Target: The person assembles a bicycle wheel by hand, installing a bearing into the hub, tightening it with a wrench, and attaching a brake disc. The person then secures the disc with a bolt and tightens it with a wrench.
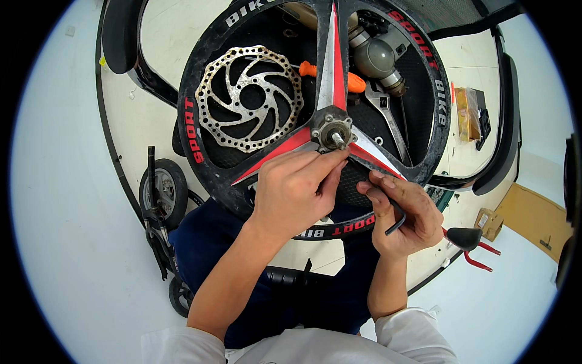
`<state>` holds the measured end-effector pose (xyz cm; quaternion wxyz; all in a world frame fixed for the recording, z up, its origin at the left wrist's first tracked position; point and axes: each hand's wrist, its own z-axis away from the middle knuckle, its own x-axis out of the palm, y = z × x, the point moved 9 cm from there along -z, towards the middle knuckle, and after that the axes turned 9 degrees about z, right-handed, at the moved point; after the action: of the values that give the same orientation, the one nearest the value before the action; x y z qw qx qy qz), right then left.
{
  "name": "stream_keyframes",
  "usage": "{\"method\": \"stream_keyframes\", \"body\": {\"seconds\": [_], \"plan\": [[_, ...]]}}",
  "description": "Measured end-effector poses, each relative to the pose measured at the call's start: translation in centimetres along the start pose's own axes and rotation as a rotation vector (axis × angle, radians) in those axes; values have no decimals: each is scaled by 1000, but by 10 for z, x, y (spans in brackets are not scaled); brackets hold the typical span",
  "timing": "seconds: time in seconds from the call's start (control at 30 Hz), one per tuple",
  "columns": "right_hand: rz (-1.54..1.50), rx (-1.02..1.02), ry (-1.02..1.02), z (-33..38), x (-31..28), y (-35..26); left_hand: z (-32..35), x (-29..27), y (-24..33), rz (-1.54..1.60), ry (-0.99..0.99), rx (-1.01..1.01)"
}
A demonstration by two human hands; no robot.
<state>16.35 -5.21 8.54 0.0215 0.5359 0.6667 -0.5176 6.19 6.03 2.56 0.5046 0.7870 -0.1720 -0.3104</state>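
A black three-spoke bicycle wheel (200, 85) with red and silver spokes rests on my lap. Its hub and threaded axle (335, 134) sit at the centre. My left hand (294, 191) lies on the lower-left spoke, and its fingertips pinch at the axle end. Just right of it, my right hand (406, 212) grips a black L-shaped hex key (397, 221) and its thumb rests on the lower-right spoke. A loose silver brake disc (248, 97) lies behind the wheel's left opening.
Seen through the wheel are an orange-handled tool (354, 83), a grey motor-like cylinder (377, 59) and a metal wrench (388, 118). A small scooter (160, 194) stands at the left. A brown box (467, 112) lies at the right, and red-handled pliers (470, 246) lie lower right.
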Motion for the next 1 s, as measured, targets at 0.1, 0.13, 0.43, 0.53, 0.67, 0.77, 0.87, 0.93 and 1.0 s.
{"method": "stream_keyframes", "body": {"seconds": [0.1, 0.13, 0.43, 0.53, 0.67, 0.77, 0.87, 0.93, 1.0], "plan": [[-3, -25, -3, 1, 0, -2, 0, -1, 2, -4, -2, 20], [-6, -37, -4, 1, 0, -2, 0, -1, 2, -5, -1, 27], [-33, -30, -27, 1, 1, -3, 1, -4, 3, 15, 17, 69], [-52, -60, -37, 0, 3, -6, 1, -4, 3, 10, 26, 64], [-53, -68, -32, 0, 4, -8, 2, -3, 2, -2, 36, 67], [-33, -63, -31, -1, 3, -8, 1, -2, 2, 9, 40, 50], [-14, -54, -26, 0, 2, -7, 1, -1, 3, -4, 17, 20], [-1, -48, -26, -1, 3, -6, -1, -2, 2, 6, 41, 31], [2, -47, -30, -1, 4, -5, -1, -2, 2, 6, 55, 37]]}}
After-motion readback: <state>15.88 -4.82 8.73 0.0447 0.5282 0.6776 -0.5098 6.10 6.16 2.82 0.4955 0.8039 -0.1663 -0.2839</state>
